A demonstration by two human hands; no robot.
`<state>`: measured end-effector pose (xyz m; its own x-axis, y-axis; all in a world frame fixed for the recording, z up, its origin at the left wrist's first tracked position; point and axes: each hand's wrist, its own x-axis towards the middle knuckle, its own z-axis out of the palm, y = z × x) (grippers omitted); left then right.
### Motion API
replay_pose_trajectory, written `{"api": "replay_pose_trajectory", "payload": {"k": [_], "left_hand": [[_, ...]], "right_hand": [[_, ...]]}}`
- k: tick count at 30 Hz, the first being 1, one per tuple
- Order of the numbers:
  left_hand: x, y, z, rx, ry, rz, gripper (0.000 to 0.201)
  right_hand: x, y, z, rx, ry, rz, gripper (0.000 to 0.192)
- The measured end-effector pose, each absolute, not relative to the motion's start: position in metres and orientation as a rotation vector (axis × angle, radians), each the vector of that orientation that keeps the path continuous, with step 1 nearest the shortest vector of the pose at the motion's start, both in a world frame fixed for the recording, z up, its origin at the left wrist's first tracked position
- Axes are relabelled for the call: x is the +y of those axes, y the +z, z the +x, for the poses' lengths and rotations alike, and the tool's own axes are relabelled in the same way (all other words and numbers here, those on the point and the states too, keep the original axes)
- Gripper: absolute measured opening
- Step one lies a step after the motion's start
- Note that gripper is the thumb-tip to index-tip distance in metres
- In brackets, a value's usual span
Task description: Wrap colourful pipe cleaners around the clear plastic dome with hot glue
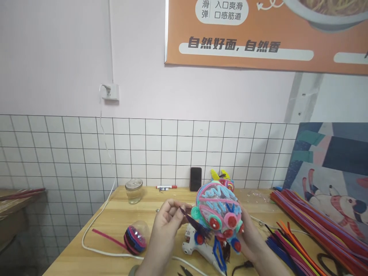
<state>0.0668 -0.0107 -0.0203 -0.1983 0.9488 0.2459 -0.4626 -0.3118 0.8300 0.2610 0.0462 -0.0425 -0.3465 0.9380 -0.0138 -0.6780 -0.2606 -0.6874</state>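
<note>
My right hand (249,234) is wrapped round the right side of a colourful pipe-cleaner ball ornament (218,203), held above the table; its fingers are mostly hidden behind it. Pink, teal and blue coils with red centres cover the ball, and blue loops and a dark tassel hang below. At its left, my left hand (169,220) pinches the tip of a dark purple tassel (197,225) between thumb and forefinger. Under the ornament a white glue gun (198,249) lies on the table, partly covered. Left of my left wrist sits a clear ball partly wound with pipe cleaners (135,239).
Bundles of coloured pipe cleaners (299,245) lie at the right, near black scissors (330,262). At the back stand a glass jar (134,191), a phone (196,179) and a marker (166,187). A white cord (97,251) crosses the table to the wall socket (110,92).
</note>
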Motion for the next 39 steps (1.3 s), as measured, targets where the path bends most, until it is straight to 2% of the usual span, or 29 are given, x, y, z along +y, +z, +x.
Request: {"api": "replay_pose_trajectory", "payload": {"k": [7,12,20,28,35,39], "left_hand": [[-0.011,-0.015,0.067,0.563,1.664,0.712,0.013],[-0.007,-0.02,0.064,0.651,1.619,0.652,0.014],[-0.008,-0.028,0.067,0.739,1.378,0.791,0.042],[-0.01,-0.029,0.07,0.791,1.397,1.217,0.047],[-0.015,-0.024,0.073,0.633,1.41,1.214,0.065],[-0.012,-0.02,0.071,0.692,1.502,1.197,0.058]], "right_hand": [[0.049,-0.038,0.263,-0.681,1.823,-0.473,0.036],[0.046,-0.034,0.258,-0.624,1.888,-0.44,0.038],[0.041,-0.022,0.254,-0.542,1.979,-0.406,0.036],[0.027,-0.024,0.239,-0.521,2.055,-0.327,0.041],[0.014,-0.036,0.221,-0.632,2.093,-0.253,0.029],[0.014,-0.053,0.216,-0.83,2.099,-0.353,0.027]]}}
